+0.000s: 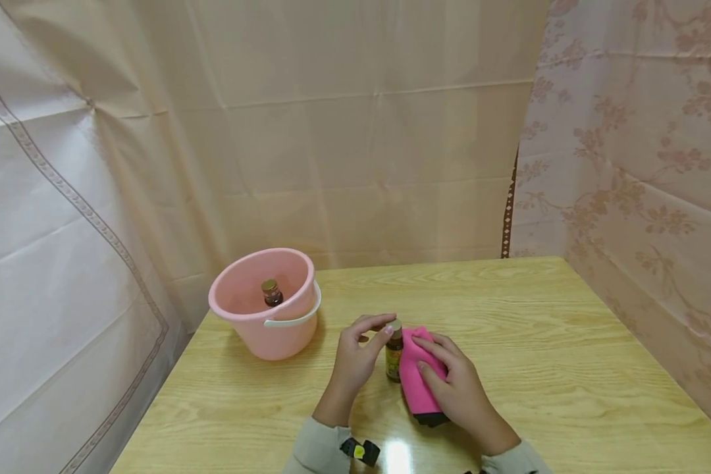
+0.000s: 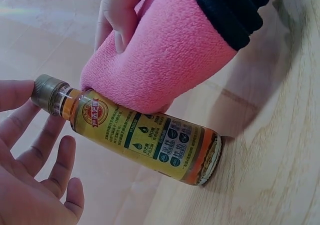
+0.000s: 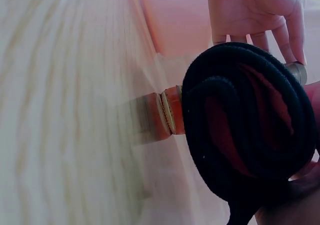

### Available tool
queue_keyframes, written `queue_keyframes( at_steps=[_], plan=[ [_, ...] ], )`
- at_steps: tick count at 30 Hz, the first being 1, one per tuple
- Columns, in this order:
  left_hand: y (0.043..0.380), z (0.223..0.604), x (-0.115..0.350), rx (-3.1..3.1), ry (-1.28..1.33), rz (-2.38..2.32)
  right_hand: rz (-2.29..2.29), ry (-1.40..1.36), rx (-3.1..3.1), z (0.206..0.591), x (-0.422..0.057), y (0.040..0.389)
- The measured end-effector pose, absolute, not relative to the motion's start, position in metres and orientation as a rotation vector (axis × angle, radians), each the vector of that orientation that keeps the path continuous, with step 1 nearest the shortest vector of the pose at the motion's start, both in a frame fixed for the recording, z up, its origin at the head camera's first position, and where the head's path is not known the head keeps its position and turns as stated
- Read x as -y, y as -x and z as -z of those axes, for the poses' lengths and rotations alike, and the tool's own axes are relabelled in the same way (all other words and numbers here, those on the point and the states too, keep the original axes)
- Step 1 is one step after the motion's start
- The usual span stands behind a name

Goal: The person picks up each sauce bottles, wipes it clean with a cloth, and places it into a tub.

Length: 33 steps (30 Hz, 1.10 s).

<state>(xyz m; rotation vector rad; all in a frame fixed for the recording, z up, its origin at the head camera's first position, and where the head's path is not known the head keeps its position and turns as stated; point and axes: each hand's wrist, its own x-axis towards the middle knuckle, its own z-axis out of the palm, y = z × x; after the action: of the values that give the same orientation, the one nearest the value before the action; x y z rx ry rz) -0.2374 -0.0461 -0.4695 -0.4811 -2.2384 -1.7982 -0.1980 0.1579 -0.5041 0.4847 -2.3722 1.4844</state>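
Note:
A small glass bottle (image 1: 394, 363) with a yellow label and a metallic screw cap stands upright on the table. My left hand (image 1: 355, 359) pinches the cap between thumb and index finger; in the left wrist view the other fingers of that hand (image 2: 35, 177) are spread loosely beside the neck. My right hand (image 1: 459, 388) grips a folded pink towel (image 1: 416, 385) with a black edge and holds it against the bottle's side. The towel's rolled black end (image 3: 200, 135) covers most of the bottle in the right wrist view, where only the bottle's base (image 3: 173, 110) and cap show.
On the left of the wood-grain table (image 1: 539, 342) stands a pink bucket (image 1: 275, 339) with a white handle. Inside it is a dark bottle (image 1: 272, 296) with a gold-brown cap. Beige curtains (image 1: 355, 145) hang behind the table, with patterned cloth (image 1: 646, 164) on the right.

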Motion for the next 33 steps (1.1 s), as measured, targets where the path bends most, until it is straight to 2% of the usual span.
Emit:
queue_keyframes(
  at_steps=[33],
  plan=[
    [0.240,0.474,0.044,2.209,0.477,1.842,-1.392,-0.323,2.645,0.515,-0.160,0.205]
  ],
)
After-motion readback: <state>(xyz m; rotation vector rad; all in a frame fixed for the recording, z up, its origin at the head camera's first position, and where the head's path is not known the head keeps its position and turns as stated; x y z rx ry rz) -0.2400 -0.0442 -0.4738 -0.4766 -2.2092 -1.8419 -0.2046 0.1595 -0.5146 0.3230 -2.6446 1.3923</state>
